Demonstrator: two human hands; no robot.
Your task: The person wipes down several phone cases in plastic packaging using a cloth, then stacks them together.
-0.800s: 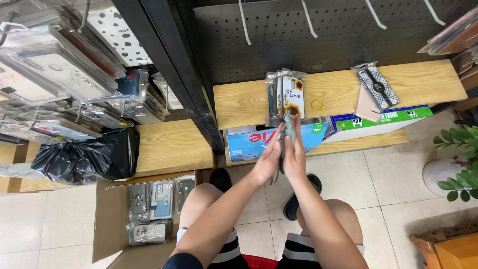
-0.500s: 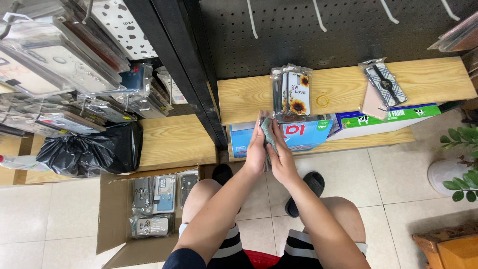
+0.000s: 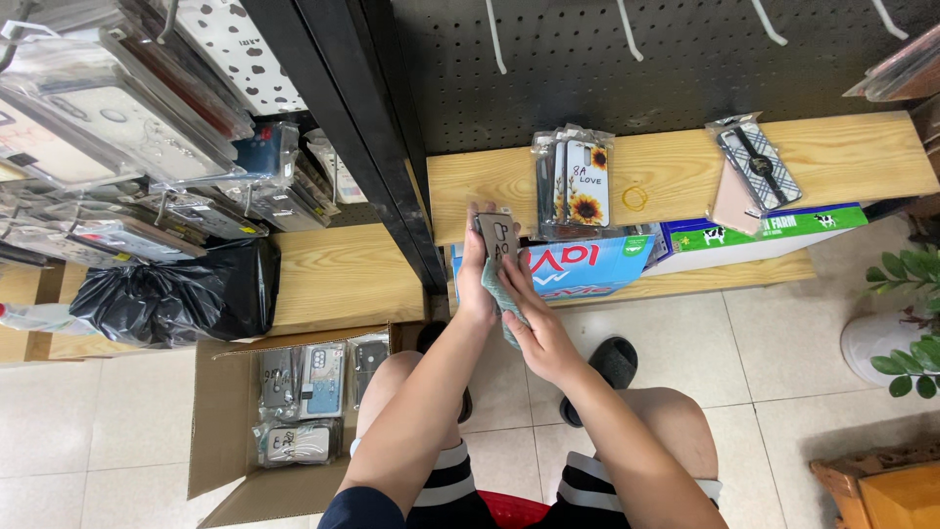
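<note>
While the person crouches before the pale wooden shelf board [image 3: 842,157], both hands are curled shut, close together, below its front edge: the left hand [image 3: 480,279] grips a small grey packaged phone case [image 3: 497,238], and the right hand [image 3: 540,333] clasps a greenish packet [image 3: 497,289] just beneath it.

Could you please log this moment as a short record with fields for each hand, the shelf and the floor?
left hand: holds a grey phone case upright at the shelf edge
right hand: holds a greenish cloth against the case's lower part
wooden shelf: packaged sunflower phone case, yellow rubber band, plaid phone case
floor: open cardboard box of packaged cases, black bag on the lower shelf
</note>
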